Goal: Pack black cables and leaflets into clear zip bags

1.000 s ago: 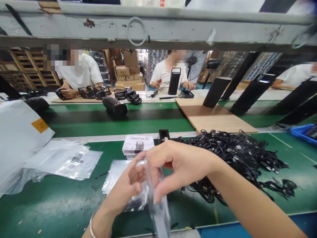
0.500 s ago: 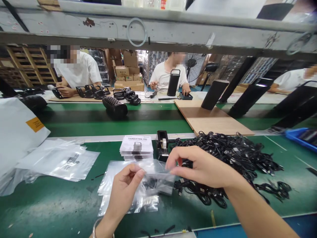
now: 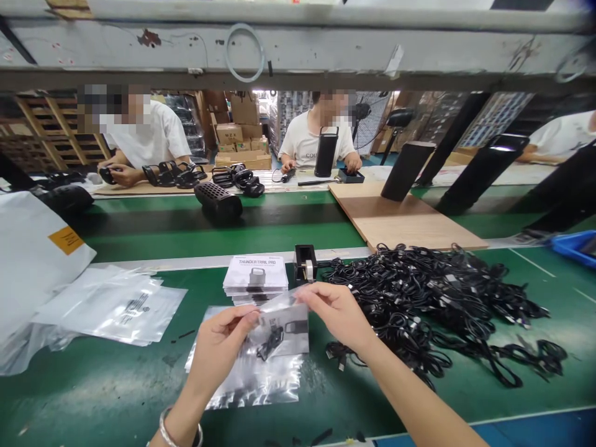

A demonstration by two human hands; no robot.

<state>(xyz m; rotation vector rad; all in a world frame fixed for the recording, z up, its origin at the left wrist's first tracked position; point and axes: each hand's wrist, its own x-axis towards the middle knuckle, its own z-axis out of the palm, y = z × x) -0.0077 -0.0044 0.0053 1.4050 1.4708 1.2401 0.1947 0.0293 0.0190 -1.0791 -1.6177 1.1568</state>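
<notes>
Between my hands is a clear plastic bag (image 3: 295, 338) with a printed manual and a coiled black cable (image 3: 271, 343) showing through it. My left hand (image 3: 223, 341) pinches the bag's upper left edge between thumb and fingers. At the upper right edge, my right hand (image 3: 333, 310) grips the plastic the same way. Below the held bag lies a pile of filled clear bags (image 3: 254, 391) on the green table. Just beyond my hands are a stack of printed manuals (image 3: 255, 273) and a black tape dispenser (image 3: 305, 264).
A heap of black cables (image 3: 419, 298) covers the right side. Flat plastic bags (image 3: 139, 304) and a white sack (image 3: 37, 261) lie left. Across the green belt (image 3: 279, 230) stand a wooden board (image 3: 405, 223) and black speakers (image 3: 218, 202). Several people sit opposite, under an overhead beam (image 3: 316, 53).
My right hand has moved left and slightly down, closer to my left hand. The bag now faces me more, its manual and cable showing plainly. The view has shifted slightly.
</notes>
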